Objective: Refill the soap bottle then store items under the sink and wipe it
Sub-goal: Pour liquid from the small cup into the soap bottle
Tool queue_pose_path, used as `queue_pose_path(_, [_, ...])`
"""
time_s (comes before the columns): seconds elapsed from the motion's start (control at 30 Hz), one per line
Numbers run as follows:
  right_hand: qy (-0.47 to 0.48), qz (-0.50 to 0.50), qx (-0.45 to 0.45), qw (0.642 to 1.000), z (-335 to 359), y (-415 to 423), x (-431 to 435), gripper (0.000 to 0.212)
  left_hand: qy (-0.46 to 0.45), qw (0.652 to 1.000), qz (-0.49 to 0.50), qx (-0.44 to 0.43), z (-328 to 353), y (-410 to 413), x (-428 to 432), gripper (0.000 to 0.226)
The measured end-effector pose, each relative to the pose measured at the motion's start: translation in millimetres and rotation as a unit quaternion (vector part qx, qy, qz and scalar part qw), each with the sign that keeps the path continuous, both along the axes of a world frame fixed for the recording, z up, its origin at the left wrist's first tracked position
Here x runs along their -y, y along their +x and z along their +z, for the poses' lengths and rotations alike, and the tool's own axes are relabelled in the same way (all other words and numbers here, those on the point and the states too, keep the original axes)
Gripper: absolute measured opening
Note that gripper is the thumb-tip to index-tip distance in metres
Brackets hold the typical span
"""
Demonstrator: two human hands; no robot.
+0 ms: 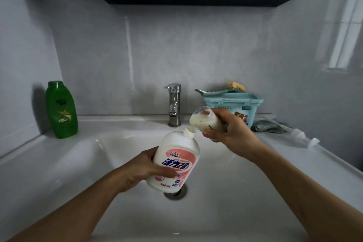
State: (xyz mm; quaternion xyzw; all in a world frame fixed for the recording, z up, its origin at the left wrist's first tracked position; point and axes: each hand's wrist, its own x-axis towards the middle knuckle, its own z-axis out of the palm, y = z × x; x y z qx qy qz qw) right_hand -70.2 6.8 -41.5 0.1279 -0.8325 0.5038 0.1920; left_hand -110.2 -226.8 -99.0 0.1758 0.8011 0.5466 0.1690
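My left grip (pixel 140 168) holds the soap bottle (pixel 176 155), my right grip (pixel 233 133) the clear container (pixel 202 121). I must pour slowly, lip over neck.

At centre, the white soap bottle (pixel 174 160) wears a pink label with dark blue characters; the clear bottle (pixel 202 119) above it holds creamy off-white liquid. At left is a glossy green bottle (pixel 61 109) with a yellowish leaf motif, and right of the silver faucet (pixel 173 104) a pale teal box (pixel 233 102) and mottled grey-green cloth (pixel 269 126). The sink (pixel 59 163) is white.
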Motion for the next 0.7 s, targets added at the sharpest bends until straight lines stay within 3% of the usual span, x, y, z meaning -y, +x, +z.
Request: queue_pose_path(0.7, [-0.006, 0.003, 0.000, 1.000, 0.5, 0.2, -0.3, 0.044, 0.000, 1.000, -0.003, 0.004, -0.4, -0.5, 0.7, 0.046])
